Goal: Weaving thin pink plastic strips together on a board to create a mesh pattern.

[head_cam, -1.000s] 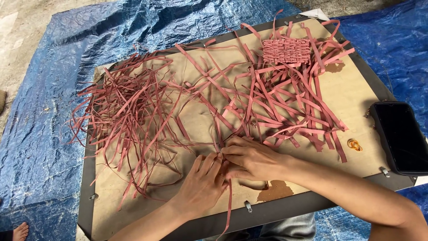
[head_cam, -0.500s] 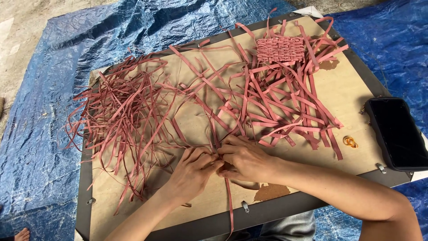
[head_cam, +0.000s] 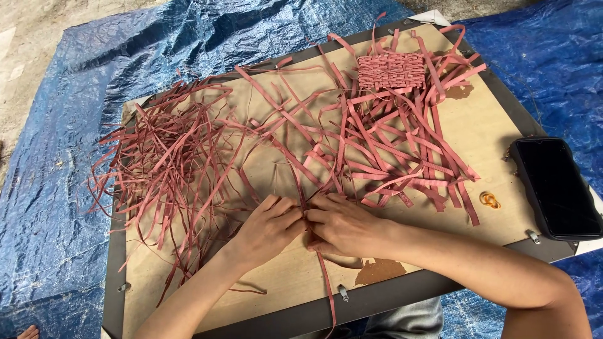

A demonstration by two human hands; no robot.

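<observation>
Blue tarpaulin [head_cam: 56, 207] covers the ground on the left, crumpled and creased, with bare sandy ground showing past its far corner. On it lies a wooden board [head_cam: 496, 141] with a dark frame, set at a slant. The board's left part carries a loose tangle of thin reddish strips [head_cam: 166, 160], many spilling over the frame's edge onto the tarpaulin.

Near the front middle of the board the two hands meet. The left hand [head_cam: 267, 227] comes in from the lower left, fingers curled and pressed together at the tips, pinching a strip right where it touches the other hand. The right hand [head_cam: 342, 226] lies just beside it, knuckles up, fingers closed on the same held strip [head_cam: 325, 279], which runs from between the hands down across the board and over its near edge. How firmly each fingertip clamps it cannot be told, since the fingers hide the contact.

Right of the hands spreads a pile of wider reddish strips [head_cam: 402, 150], crossing one another in all directions. At its far end sits a small woven mat [head_cam: 391, 70] made of the same strips, its loose ends sticking out around it. Farther right, a small orange ring-like piece [head_cam: 489, 200] lies on bare wood, and a black phone [head_cam: 556, 186] rests screen-up on the board's right edge.
</observation>
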